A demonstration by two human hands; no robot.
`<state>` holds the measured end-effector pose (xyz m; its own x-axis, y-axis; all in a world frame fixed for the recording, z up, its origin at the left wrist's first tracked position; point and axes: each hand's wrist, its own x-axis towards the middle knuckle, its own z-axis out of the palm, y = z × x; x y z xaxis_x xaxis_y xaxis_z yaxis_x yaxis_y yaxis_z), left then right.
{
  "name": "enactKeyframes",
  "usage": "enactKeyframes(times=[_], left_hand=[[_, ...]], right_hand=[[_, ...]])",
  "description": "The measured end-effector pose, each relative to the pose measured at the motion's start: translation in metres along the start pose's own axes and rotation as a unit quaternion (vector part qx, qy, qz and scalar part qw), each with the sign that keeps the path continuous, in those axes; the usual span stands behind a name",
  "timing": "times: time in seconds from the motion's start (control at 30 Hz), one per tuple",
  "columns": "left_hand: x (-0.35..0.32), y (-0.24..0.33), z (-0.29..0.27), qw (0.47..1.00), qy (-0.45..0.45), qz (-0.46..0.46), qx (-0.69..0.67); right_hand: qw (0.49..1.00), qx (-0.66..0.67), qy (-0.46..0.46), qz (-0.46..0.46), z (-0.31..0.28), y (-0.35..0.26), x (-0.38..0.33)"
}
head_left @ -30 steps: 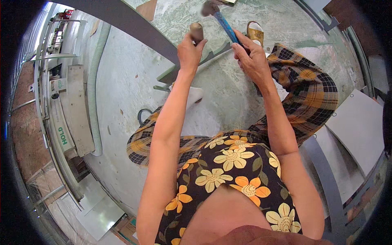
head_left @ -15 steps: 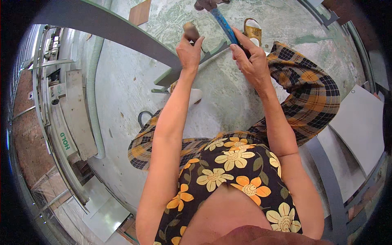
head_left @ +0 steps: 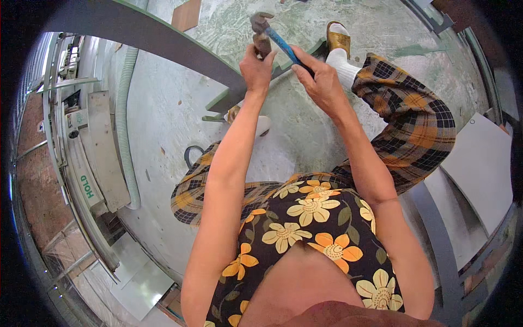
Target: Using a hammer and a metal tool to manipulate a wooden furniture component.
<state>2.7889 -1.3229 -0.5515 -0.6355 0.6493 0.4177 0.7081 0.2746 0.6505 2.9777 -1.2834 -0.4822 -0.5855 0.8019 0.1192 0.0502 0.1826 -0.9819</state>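
Note:
My right hand (head_left: 320, 82) is closed round the black grip of a claw hammer (head_left: 281, 44) with a blue shaft. The hammer's head lies at the top of a short, wooden-handled tool (head_left: 262, 43), touching it or just above it. My left hand (head_left: 257, 70) is closed round that tool and holds it upright; its lower end is hidden, so its exact kind does not show. Below and beside my left hand is the notched end of a long grey board (head_left: 180, 49) with green edges. A piece of it, or another board, runs on under my right hand.
On the floor lie a brown square panel (head_left: 186, 15) and a dark ring (head_left: 192, 156) by my left leg. A ribbed hose (head_left: 123, 120) and a long machine (head_left: 87, 169) line the left side. Pale sheets (head_left: 479, 169) and grey curved boards (head_left: 436, 234) lie at right.
My right hand has moved left and a little down, bringing the hammer's head from the upper right onto or just over the tool's top. My left hand has barely moved.

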Motion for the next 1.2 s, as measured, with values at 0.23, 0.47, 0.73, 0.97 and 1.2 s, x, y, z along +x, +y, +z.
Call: enactKeyframes(times=[0.23, 0.47, 0.73, 0.97, 1.2], left_hand=[[-0.009, -0.002, -0.003, 0.999, -0.034, -0.008, 0.033], [-0.017, -0.008, 0.017, 0.996, -0.067, 0.01, 0.053], [-0.015, -0.002, 0.028, 0.993, -0.071, -0.014, 0.097], [-0.018, -0.006, 0.032, 0.994, -0.066, 0.002, 0.082], [-0.028, -0.038, 0.025, 0.99, -0.078, -0.02, 0.118]], right_hand=[[0.998, -0.018, -0.015, 0.05, -0.006, -0.01, -0.003], [0.99, -0.093, -0.04, 0.094, -0.002, 0.016, -0.006], [0.997, -0.045, 0.016, 0.066, -0.011, 0.023, -0.006], [0.992, 0.052, 0.014, 0.114, -0.011, 0.016, -0.006], [0.979, 0.041, -0.037, 0.198, -0.008, 0.021, -0.006]])
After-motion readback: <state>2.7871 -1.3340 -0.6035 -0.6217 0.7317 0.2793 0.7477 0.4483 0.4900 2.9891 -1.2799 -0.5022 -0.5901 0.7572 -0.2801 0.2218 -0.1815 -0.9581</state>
